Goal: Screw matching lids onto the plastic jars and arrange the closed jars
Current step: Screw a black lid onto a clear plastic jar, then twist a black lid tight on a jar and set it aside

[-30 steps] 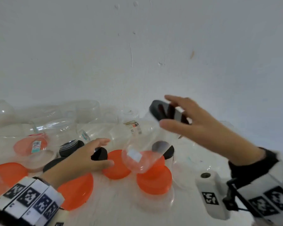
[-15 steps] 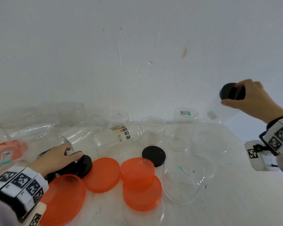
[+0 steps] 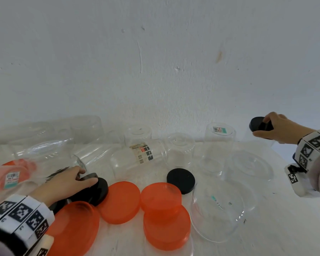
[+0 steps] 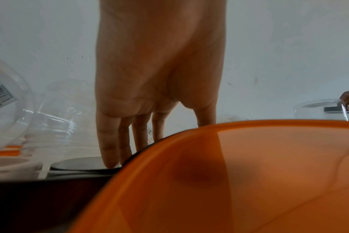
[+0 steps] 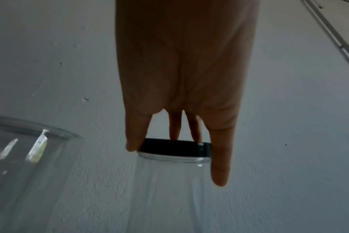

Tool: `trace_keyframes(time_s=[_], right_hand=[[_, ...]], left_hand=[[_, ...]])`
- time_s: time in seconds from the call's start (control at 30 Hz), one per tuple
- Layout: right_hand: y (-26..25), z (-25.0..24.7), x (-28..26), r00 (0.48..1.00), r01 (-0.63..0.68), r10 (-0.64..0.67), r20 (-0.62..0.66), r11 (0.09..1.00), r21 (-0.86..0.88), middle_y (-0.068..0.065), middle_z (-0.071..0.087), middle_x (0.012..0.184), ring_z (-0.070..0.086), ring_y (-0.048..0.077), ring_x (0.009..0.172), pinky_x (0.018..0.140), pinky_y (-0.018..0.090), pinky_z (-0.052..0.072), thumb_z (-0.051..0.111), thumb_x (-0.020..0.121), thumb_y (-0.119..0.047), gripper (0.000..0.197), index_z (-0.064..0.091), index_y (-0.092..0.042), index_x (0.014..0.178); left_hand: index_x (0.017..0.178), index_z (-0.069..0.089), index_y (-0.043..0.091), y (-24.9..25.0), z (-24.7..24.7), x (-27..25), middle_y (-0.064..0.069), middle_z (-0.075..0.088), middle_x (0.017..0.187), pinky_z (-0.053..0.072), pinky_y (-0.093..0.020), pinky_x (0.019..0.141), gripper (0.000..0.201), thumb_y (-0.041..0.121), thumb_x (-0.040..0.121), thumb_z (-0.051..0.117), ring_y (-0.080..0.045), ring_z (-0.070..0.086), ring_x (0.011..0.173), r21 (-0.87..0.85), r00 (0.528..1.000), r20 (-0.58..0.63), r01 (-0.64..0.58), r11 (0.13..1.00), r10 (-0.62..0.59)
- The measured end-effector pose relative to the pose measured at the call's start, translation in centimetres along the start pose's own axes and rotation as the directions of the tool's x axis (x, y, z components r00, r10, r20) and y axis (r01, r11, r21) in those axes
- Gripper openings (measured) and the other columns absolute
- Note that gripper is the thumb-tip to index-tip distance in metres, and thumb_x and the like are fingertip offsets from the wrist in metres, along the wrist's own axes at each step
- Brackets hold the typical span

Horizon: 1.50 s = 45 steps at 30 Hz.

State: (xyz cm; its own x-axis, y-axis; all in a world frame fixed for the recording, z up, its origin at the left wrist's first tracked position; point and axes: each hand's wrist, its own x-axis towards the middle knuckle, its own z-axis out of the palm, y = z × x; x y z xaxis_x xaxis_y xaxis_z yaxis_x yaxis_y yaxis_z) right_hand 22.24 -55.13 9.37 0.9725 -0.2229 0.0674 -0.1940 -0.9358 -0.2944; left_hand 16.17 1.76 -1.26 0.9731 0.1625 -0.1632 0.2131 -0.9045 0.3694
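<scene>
My right hand (image 3: 270,126) grips the black lid (image 3: 257,123) of a clear jar (image 3: 255,137) at the far right, near the wall. In the right wrist view its fingers (image 5: 219,165) curl round that lid (image 5: 175,147), and the jar body (image 5: 169,189) hangs below. My left hand (image 3: 76,179) lies low at the left with fairly straight fingers. Its fingertips (image 4: 110,160) touch a small dark lid (image 4: 80,164), and its thumb rests on a larger black lid (image 3: 96,190). Another black lid (image 3: 181,180) lies loose in the middle.
Several orange lids (image 3: 166,209) lie at the front, one large one (image 4: 249,173) filling the left wrist view. Several clear lidless jars stand upside down or lie on their sides along the wall (image 3: 140,156). A wide clear jar (image 3: 218,209) lies at the front right.
My right hand has carried the black-lidded jar from the middle to the far right and lowered it slightly. My left hand has moved left onto the black lids and stays there.
</scene>
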Motion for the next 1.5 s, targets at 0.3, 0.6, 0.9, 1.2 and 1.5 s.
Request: trace_keyframes(time_s=[0.3, 0.6, 0.9, 1.2, 1.5], right_hand=[[-2.8, -1.1, 0.5, 0.985, -0.005, 0.063, 0.163, 0.942, -0.336, 0.008, 0.038, 0.11, 0.053, 0.028, 0.095, 0.087, 0.036, 0.044, 0.052, 0.096, -0.041, 0.028, 0.046, -0.014, 0.098], [-10.8, -0.8, -0.6, 0.961, 0.155, -0.072, 0.267, 0.94, -0.304, 0.01, 0.024, 0.157, 0.031, 0.027, 0.141, 0.114, 0.042, 0.023, 0.042, 0.09, -0.064, 0.079, 0.028, -0.015, 0.15], [-13.8, 0.3, -2.8, 0.944, 0.224, -0.109, 0.312, 0.905, -0.362, 0.003, 0.034, 0.15, 0.053, 0.013, 0.092, 0.089, 0.03, 0.039, 0.062, 0.084, -0.058, 0.088, 0.018, -0.025, 0.152], [-13.2, -2.4, -4.7, 0.973, 0.2, -0.169, 0.156, 0.957, -0.212, 0.0, 0.026, 0.118, 0.058, 0.019, 0.077, 0.061, 0.027, 0.048, 0.079, 0.068, -0.049, 0.084, 0.033, -0.039, 0.138], [-14.1, -4.1, -9.8, 0.927, 0.298, -0.259, -0.27, 0.948, 0.113, 0.003, 0.039, 0.113, 0.047, 0.023, 0.095, 0.071, 0.031, 0.038, 0.081, 0.068, -0.045, 0.08, 0.04, -0.013, 0.128]], left_hand=[[0.119, 0.056, 0.026, 0.2, -0.1, -0.3, 0.01, 0.055, 0.104, 0.041, -0.024, 0.08, 0.042, 0.052, 0.086, 0.059, -0.009, 0.054, 0.096, 0.02, 0.999, 0.032, -0.031, 0.999, 0.031], [0.105, 0.059, 0.025, 0.4, -0.3, -0.5, 0.007, 0.059, 0.095, 0.041, -0.023, 0.068, 0.032, 0.042, 0.081, 0.071, -0.009, 0.057, 0.085, -0.058, 0.999, 0.042, 0.012, 0.998, -0.01], [0.1, 0.056, 0.026, 0.3, -0.6, -1.3, 0.003, 0.06, 0.084, 0.037, -0.022, 0.052, 0.034, 0.044, 0.077, 0.074, -0.009, 0.055, 0.069, -0.127, 0.997, 0.059, 0.062, 0.99, -0.055], [0.118, 0.042, 0.019, 0.6, -1.8, -3.3, 0.003, 0.052, 0.098, 0.039, -0.026, 0.059, 0.053, 0.043, 0.08, 0.072, -0.012, 0.054, 0.083, -0.25, 0.996, 0.028, 0.094, 0.964, -0.09], [0.141, 0.038, 0.012, 1.1, -2.8, -5.4, -0.003, 0.053, 0.116, 0.044, -0.031, 0.08, 0.081, 0.054, 0.078, 0.068, -0.02, 0.054, 0.1, -0.367, 0.998, -0.043, 0.024, 0.93, -0.043]])
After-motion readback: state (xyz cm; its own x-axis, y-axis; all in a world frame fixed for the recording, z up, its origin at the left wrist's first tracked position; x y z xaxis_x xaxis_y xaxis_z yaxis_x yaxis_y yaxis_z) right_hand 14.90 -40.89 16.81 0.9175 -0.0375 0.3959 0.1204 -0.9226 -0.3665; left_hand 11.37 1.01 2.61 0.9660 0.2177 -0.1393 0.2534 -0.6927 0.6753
